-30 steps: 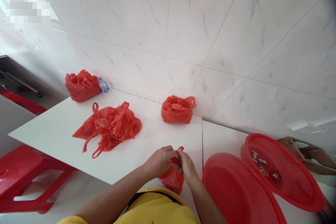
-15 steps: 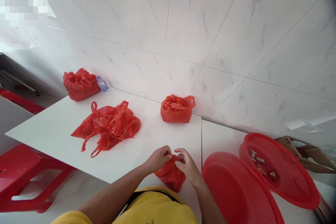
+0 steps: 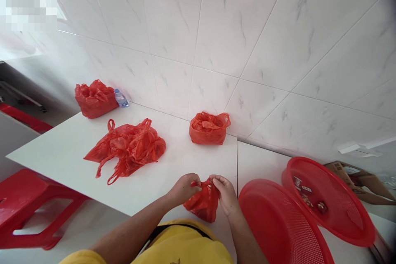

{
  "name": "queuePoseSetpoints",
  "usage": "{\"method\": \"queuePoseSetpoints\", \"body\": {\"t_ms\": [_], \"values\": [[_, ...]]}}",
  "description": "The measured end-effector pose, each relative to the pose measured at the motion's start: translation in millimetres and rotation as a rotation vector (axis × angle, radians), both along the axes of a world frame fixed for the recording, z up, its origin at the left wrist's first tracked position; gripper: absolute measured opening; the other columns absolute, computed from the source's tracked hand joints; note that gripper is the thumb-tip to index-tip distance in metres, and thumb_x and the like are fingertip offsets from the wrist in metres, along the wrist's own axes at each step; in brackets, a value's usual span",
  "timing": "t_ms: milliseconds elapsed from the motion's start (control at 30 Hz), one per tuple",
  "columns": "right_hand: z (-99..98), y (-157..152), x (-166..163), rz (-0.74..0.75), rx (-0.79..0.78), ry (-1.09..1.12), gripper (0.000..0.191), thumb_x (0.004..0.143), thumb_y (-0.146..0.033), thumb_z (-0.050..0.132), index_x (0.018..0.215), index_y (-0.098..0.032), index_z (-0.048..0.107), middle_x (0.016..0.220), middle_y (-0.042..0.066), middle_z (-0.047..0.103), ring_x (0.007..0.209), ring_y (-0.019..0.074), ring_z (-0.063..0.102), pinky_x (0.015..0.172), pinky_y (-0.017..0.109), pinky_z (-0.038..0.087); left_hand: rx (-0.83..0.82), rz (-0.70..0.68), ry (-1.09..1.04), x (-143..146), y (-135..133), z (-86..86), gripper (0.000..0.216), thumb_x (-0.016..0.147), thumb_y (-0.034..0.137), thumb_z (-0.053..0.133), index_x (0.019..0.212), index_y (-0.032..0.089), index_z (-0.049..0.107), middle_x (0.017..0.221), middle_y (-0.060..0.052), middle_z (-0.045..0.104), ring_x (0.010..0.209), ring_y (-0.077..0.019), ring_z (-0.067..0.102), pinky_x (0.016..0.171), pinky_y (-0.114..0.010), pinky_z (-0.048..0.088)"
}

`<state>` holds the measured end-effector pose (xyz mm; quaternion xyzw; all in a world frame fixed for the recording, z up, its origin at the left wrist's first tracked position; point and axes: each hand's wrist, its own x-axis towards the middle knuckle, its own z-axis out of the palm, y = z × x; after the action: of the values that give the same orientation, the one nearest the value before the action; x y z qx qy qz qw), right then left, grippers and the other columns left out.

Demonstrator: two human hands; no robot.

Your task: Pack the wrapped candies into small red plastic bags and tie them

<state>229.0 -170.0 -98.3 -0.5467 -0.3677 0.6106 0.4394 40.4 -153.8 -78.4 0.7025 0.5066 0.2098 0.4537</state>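
A small red plastic bag (image 3: 202, 204) sits at the near edge of the white table (image 3: 62, 152), right in front of me. My left hand (image 3: 182, 187) pinches its top from the left, and my right hand (image 3: 227, 194) pinches the top from the right. Both hands grip the bag's handles, which are pulled together between my fingertips. The bag looks filled and bunched below my fingers.
A loose heap of empty red bags (image 3: 128, 148) lies mid-table. Two filled red bags stand farther back: one (image 3: 208, 128) by the wall, another (image 3: 94, 99) at the far left beside a water bottle (image 3: 121, 99). Two red mesh baskets (image 3: 278, 222) (image 3: 331, 202) sit to my right; a red stool (image 3: 27, 206) stands left.
My hands have shifted slightly on the small bag's top, pulling its handles up and together. Nothing else has moved.
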Motion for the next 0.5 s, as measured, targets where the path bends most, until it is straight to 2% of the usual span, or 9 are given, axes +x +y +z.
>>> {"method": "queuePoseSetpoints", "body": {"t_ms": [67, 133, 233, 333, 400, 500], "values": [[-10.3, 3, 8, -0.085, 0.018, -0.250, 0.022, 0.076, -0.032, 0.056, 0.090, -0.018, 0.066, 0.089, 0.008, 0.070, 0.083, 0.0212, 0.064, 0.080, 0.034, 0.049, 0.099, -0.078, 0.040, -12, 2, -3.8, 0.007, 0.070, 0.014, 0.055, 0.070, 0.019, 0.060, 0.088, -0.003, 0.066, 0.087, -0.0183, 0.057, 0.080, -0.030, 0.043], [-23.4, 3, 16, -0.155, 0.044, -0.576, 0.024, 0.079, -0.028, 0.049, 0.091, -0.017, 0.066, 0.098, 0.010, 0.069, 0.091, 0.0229, 0.063, 0.083, 0.034, 0.047, 0.168, -0.125, 0.138, -30, 4, -10.0, 0.009, 0.069, 0.012, 0.056, 0.067, 0.020, 0.060, 0.087, -0.004, 0.065, 0.090, -0.0196, 0.056, 0.081, -0.030, 0.043], [-43.7, -1, 24, -0.126, 0.052, -0.894, 0.034, 0.084, -0.025, 0.036, 0.095, -0.016, 0.067, 0.107, 0.013, 0.066, 0.098, 0.0249, 0.061, 0.084, 0.035, 0.046, 0.134, -0.107, 0.340, -59, 1, -22.4, 0.009, 0.071, 0.014, 0.056, 0.069, 0.020, 0.062, 0.087, -0.004, 0.065, 0.090, -0.0205, 0.056, 0.078, -0.031, 0.043], [-57.5, -4, 28, -0.028, 0.037, -0.958, 0.039, 0.085, -0.026, 0.032, 0.101, -0.014, 0.066, 0.108, 0.014, 0.065, 0.100, 0.0257, 0.061, 0.086, 0.036, 0.046, 0.069, -0.073, 0.433, -78, -3, -31.8, 0.008, 0.072, 0.017, 0.057, 0.070, 0.020, 0.064, 0.087, -0.004, 0.065, 0.089, -0.0211, 0.057, 0.077, -0.032, 0.044], [-63.1, -4, 33, -0.018, 0.036, -0.927, 0.043, 0.085, -0.031, 0.036, 0.115, -0.013, 0.061, 0.115, 0.014, 0.063, 0.106, 0.0255, 0.060, 0.088, 0.034, 0.046, 0.072, -0.051, 0.415, -81, -5, -33.2, 0.011, 0.073, 0.020, 0.059, 0.080, 0.021, 0.066, 0.095, -0.004, 0.065, 0.093, -0.0215, 0.058, 0.081, -0.033, 0.045], [-71.6, -2, 40, -0.024, 0.004, -0.870, 0.058, 0.082, -0.043, 0.043, 0.131, -0.012, 0.049, 0.127, 0.017, 0.056, 0.112, 0.0259, 0.058, 0.089, 0.034, 0.047, 0.097, -0.040, 0.320, -70, -4, -29.7, 0.040, 0.070, 0.028, 0.068, 0.109, 0.022, 0.063, 0.114, -0.007, 0.062, 0.108, -0.0234, 0.055, 0.092, -0.034, 0.044]]}}
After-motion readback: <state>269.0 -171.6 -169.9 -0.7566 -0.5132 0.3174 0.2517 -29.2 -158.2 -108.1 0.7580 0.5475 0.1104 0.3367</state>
